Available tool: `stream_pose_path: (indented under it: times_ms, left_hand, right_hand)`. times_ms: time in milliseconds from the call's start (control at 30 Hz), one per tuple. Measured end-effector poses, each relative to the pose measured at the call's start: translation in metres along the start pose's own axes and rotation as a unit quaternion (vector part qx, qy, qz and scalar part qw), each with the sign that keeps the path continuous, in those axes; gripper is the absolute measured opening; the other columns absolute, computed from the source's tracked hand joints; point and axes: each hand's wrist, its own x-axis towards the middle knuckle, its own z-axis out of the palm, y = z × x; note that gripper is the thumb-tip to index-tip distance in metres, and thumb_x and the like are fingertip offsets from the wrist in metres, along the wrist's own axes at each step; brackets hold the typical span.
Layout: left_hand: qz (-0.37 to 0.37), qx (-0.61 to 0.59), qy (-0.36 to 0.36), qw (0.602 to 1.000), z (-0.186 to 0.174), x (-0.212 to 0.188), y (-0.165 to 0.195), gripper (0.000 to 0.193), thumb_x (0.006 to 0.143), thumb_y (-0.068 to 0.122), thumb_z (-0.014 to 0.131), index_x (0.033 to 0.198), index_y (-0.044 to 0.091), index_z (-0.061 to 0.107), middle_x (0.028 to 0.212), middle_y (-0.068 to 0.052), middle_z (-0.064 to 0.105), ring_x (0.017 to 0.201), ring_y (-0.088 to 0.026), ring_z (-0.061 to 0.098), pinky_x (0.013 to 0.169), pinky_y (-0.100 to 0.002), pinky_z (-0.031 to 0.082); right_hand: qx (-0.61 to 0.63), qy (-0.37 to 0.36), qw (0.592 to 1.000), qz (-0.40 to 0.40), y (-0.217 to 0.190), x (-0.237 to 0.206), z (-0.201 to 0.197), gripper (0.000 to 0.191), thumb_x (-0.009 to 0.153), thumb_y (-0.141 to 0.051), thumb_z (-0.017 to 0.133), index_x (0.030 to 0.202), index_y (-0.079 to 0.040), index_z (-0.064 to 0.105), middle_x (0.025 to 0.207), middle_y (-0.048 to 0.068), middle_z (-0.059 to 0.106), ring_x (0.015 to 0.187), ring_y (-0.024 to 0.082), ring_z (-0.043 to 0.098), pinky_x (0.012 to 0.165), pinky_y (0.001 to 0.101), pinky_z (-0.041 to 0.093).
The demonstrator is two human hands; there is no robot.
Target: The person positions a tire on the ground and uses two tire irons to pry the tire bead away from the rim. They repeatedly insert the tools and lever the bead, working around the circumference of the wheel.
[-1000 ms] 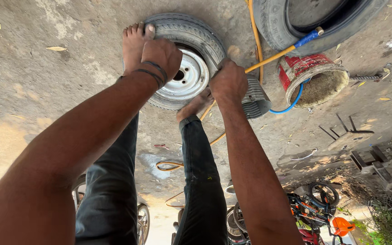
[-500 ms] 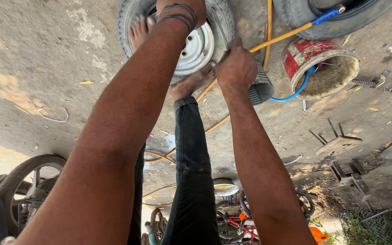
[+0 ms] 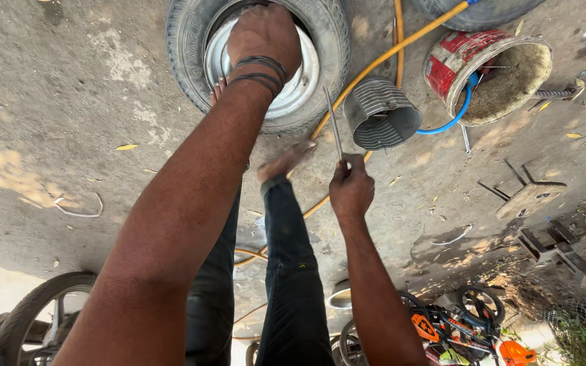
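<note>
A small tyre (image 3: pixel 191 61) on a silver-grey wheel rim (image 3: pixel 293 81) is seen lying flat on the concrete floor (image 3: pixel 55 102), its axle line pointing straight up toward the camera. The left hand (image 3: pixel 264 30) is pressed down on the rim, fingers curled over its far part; whether anything is gripped beneath it cannot be told. Dark bands (image 3: pixel 260 73) are worn at that wrist. A bare foot (image 3: pixel 286 161) is set just beside the tyre's near edge.

The right hand (image 3: pixel 349 184) is closed round a thin metal rod (image 3: pixel 332 122), held nearly upright in the view, its long axis running from the fist toward the tyre's right sidewall, where its tip meets the rubber.

A yellow hose (image 3: pixel 381 57) is laid diagonally across the floor between the tyre and a ribbed metal cylinder (image 3: pixel 381 112). Farther right, a red bucket (image 3: pixel 466 57) lies tipped on its side with a blue hose (image 3: pixel 459 115) looped at its mouth.

Open, dusty floor is left at the left of the tyre; at the right and lower edges the ground is crowded with scrap metal pieces (image 3: pixel 537 224) and small bicycles (image 3: pixel 456 318).
</note>
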Motion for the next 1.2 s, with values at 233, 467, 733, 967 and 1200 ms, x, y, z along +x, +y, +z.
stream_pose_path:
  times_ms: [233,467,733,967,1200]
  left_hand:
    - [-0.009,-0.019,0.044,0.999,0.01,-0.061,-0.027,0.023,0.089,0.014,0.059,0.104,0.002,0.072,0.107,-0.025,0.07,0.101,-0.038,0.071,0.086,-0.046,0.058]
    - [0.023,0.131,0.17,0.977,0.036,-0.18,-0.052,0.054,0.081,0.017,0.059,0.132,0.005,0.046,0.116,-0.024,0.065,0.112,-0.042,0.071,0.099,-0.051,0.058]
    - [-0.06,-0.043,0.088,0.993,0.071,-0.259,-0.068,0.069,0.085,0.013,0.064,0.15,0.005,0.045,0.111,-0.02,0.063,0.073,-0.037,0.072,0.057,-0.047,0.059]
    - [-0.047,-0.05,0.135,0.988,0.093,-0.246,-0.08,0.067,0.085,0.014,0.066,0.149,0.005,0.048,0.111,-0.017,0.063,0.064,-0.032,0.071,0.052,-0.044,0.058]
    - [-0.021,-0.046,0.185,0.982,0.124,-0.221,-0.095,0.07,0.085,0.012,0.066,0.152,0.005,0.046,0.108,-0.017,0.062,0.074,-0.032,0.072,0.057,-0.043,0.059]
  right_hand:
    - [0.063,0.045,0.997,-0.03,0.055,-0.026,0.05,0.024,0.089,-0.015,0.08,0.11,-0.01,0.069,0.072,0.011,0.07,0.062,0.024,0.065,0.058,0.0392,0.051]
    - [0.479,-0.158,0.85,0.152,0.043,-0.07,-0.005,0.031,0.09,-0.016,0.078,0.114,-0.001,0.069,0.072,0.006,0.068,0.056,0.009,0.059,0.049,0.0253,0.044]
    - [0.351,-0.262,0.896,0.076,-0.022,-0.016,-0.057,0.033,0.096,-0.026,0.068,0.114,0.002,0.069,0.07,0.009,0.067,0.055,0.011,0.063,0.04,0.0277,0.041]
    - [0.213,-0.319,0.92,0.087,-0.07,0.044,-0.092,0.03,0.098,-0.021,0.061,0.11,0.005,0.069,0.062,0.013,0.066,0.037,0.016,0.049,0.035,0.0314,0.037]
    - [0.109,-0.34,0.933,0.052,-0.102,0.062,-0.067,0.024,0.101,-0.02,0.058,0.095,0.002,0.065,0.059,0.009,0.059,0.039,0.015,0.048,0.035,0.0332,0.037]
